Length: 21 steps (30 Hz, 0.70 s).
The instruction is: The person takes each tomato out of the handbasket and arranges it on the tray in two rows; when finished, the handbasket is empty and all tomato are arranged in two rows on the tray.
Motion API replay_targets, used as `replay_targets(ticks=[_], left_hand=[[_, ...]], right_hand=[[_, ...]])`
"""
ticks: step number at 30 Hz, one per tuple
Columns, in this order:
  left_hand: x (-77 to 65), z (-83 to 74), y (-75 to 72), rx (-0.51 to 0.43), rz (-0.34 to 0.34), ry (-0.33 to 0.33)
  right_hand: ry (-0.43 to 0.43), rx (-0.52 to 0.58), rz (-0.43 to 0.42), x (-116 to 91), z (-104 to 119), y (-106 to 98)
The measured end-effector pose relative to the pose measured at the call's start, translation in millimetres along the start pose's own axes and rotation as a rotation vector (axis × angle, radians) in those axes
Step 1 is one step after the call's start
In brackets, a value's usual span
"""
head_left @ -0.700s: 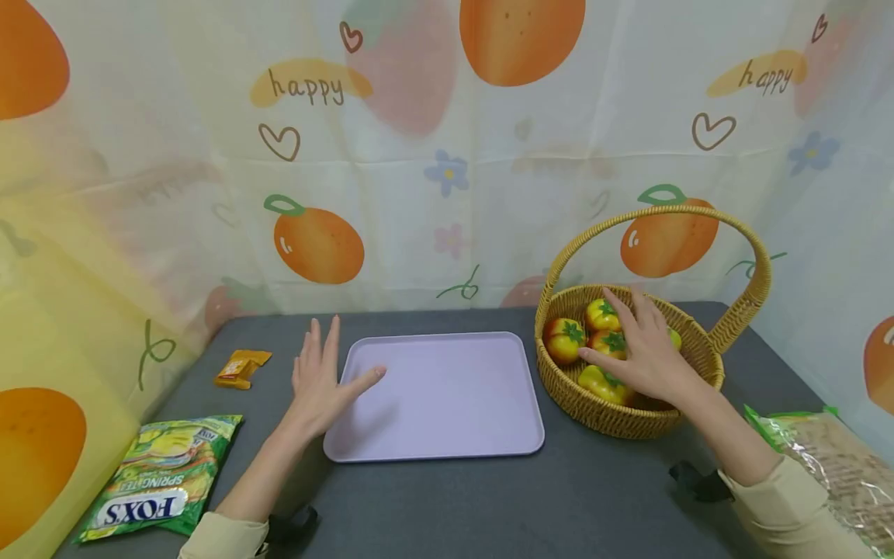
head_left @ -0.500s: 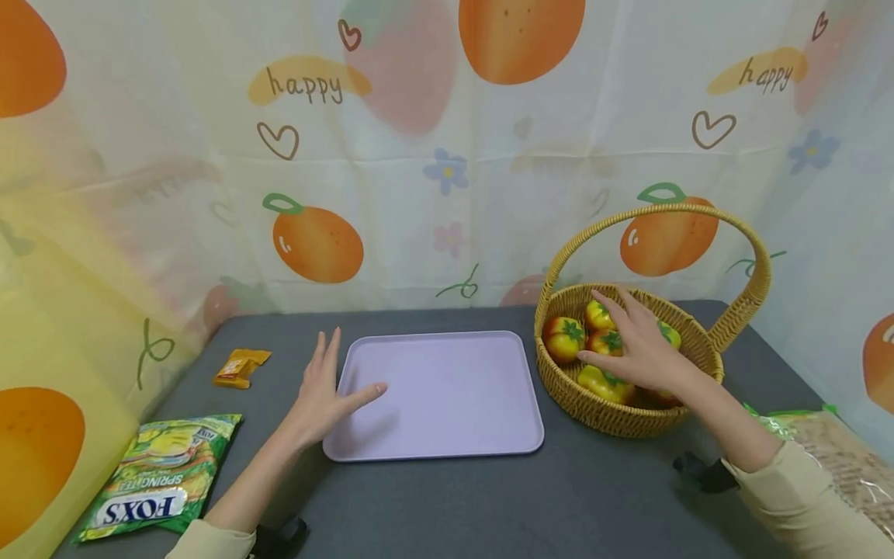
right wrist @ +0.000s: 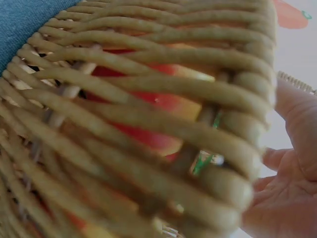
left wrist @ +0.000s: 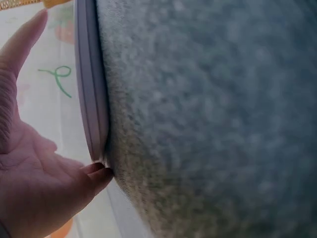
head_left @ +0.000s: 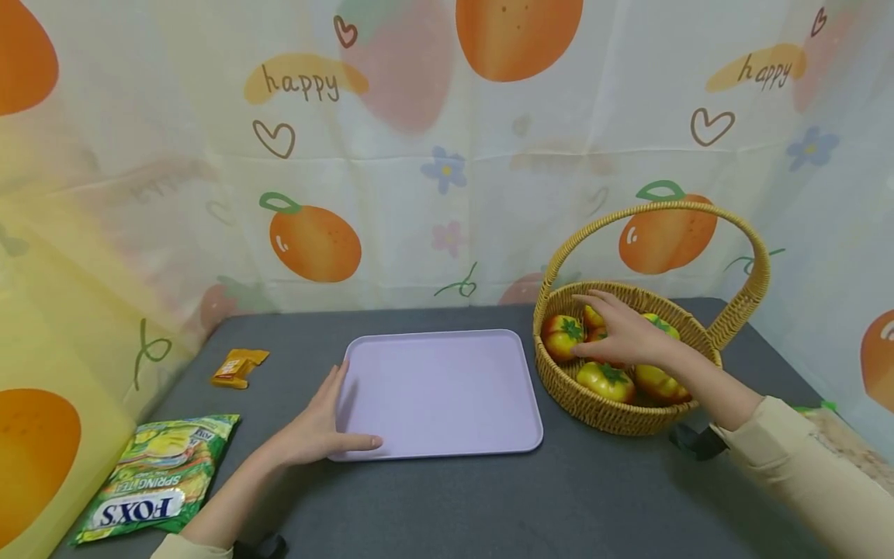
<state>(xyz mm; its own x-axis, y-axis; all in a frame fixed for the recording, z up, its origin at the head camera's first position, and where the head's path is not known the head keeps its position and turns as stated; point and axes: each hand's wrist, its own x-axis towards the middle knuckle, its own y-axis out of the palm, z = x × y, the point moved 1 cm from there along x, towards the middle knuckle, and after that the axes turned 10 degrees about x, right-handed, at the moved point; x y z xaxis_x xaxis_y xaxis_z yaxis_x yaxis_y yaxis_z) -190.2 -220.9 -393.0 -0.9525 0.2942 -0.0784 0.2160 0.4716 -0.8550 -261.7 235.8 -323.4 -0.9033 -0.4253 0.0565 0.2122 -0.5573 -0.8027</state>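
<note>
A lilac rectangular tray (head_left: 443,392) lies on the dark grey tabletop. My left hand (head_left: 314,428) is at its left edge, fingers stretched along the rim and thumb reaching over the near left corner. In the left wrist view, fingertips (left wrist: 101,173) are right at the end of the tray's rim (left wrist: 91,79). To the right stands a round wicker basket (head_left: 594,415) with a tall handle, holding several red-and-yellow tomato-like fruits (head_left: 606,382) with green leafy tops. Over them is my right hand (head_left: 625,334), thumb near the leftmost fruit (head_left: 561,339) and fingers spread, gripping nothing.
A green FOX'S Spring Tea bag (head_left: 157,473) lies at the left front, with a small orange wrapped packet (head_left: 239,367) behind it. A clear bag with brown contents (head_left: 852,442) is at the right edge, partly behind the sleeve. A fruit-print curtain (head_left: 391,217) hangs behind.
My left hand has come down to the tray's left edge, its thumb now lower. My right hand has moved left and lower over the basket, uncovering fruits on the right side.
</note>
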Motion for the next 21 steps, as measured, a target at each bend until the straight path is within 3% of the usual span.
replay_targets(ticks=[7,13,21], left_hand=[[-2.3,7.9,2.2,-0.034,0.072,0.004],[-4.0,8.4,1.2,-0.024,0.069,0.031],[-2.9,10.9,1.9,-0.013,0.094,0.012]], right_hand=[[-0.049,0.005,0.018,11.4,-2.3,7.9],[-0.056,-0.006,0.041,19.2,-8.3,16.8],[-0.062,-0.03,0.039,23.1,-9.2,22.0]])
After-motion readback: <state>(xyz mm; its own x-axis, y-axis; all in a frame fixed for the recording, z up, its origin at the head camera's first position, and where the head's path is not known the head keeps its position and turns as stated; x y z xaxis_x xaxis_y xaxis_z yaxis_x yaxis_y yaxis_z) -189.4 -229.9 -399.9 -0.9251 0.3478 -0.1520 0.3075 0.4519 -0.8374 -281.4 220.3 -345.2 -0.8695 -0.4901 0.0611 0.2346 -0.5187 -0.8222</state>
